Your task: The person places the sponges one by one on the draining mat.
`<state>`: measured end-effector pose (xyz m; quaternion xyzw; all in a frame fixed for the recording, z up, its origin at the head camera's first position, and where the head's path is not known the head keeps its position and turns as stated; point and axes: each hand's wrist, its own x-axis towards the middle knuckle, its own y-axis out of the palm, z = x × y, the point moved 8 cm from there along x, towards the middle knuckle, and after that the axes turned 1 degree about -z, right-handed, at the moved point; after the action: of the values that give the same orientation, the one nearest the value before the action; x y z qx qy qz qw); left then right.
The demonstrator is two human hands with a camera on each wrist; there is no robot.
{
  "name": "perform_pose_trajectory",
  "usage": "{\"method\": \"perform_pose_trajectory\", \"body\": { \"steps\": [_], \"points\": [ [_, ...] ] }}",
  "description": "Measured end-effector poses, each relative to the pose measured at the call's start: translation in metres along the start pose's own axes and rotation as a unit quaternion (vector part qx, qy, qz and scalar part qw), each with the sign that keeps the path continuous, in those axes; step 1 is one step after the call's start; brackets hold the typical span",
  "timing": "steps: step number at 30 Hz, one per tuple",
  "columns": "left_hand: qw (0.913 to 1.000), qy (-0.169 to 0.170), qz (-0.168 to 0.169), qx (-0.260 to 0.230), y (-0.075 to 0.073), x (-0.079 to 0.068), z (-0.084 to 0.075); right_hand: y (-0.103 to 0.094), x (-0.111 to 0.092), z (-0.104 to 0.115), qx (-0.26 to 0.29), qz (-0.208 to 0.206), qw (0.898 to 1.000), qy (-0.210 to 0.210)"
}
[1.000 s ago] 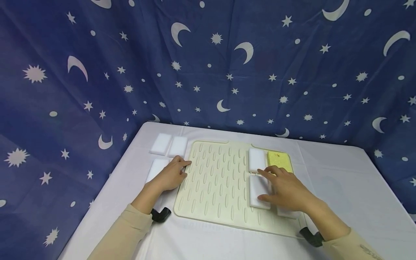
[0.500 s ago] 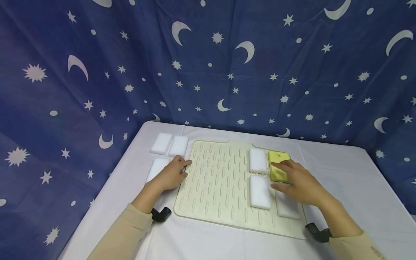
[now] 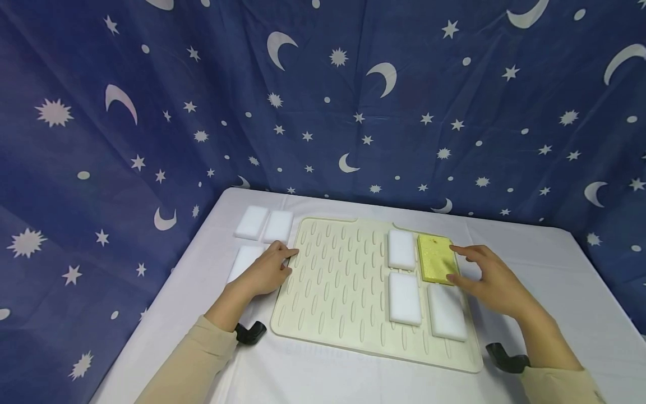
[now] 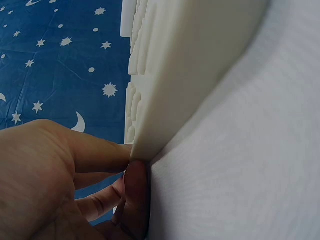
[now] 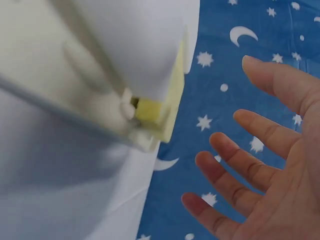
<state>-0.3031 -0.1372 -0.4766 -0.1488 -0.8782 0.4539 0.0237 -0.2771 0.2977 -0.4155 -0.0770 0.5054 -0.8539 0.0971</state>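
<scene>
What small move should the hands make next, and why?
Perhaps bring the open right hand to the right edge of the cream, ridged, rectangular mat: that hand holds nothing beside the yellow rectangular foam block, and the left hand pinches the opposite edge.

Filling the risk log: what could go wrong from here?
The left grip pinches the mat by its edge: a tug might skew it and everything on it. The right grip is right by the yellow block: a bump could push that into the white block to its left.
</scene>
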Motion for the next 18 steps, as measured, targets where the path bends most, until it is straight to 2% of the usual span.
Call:
{"method": "perform_pose_trajectory", "body": {
  "steps": [6, 18],
  "points": [
    [1.0000, -0.001, 0.000, -0.003, 0.000, 0.000, 0.000, 0.006, 0.001, -0.022, 0.006, 0.004, 0.999, 0.040],
    [1.0000, -0.002, -0.001, -0.006, 0.001, 0.000, 0.000, 0.022, -0.004, -0.053, 0.052, 0.004, 0.997, 0.060]
  ]
}}
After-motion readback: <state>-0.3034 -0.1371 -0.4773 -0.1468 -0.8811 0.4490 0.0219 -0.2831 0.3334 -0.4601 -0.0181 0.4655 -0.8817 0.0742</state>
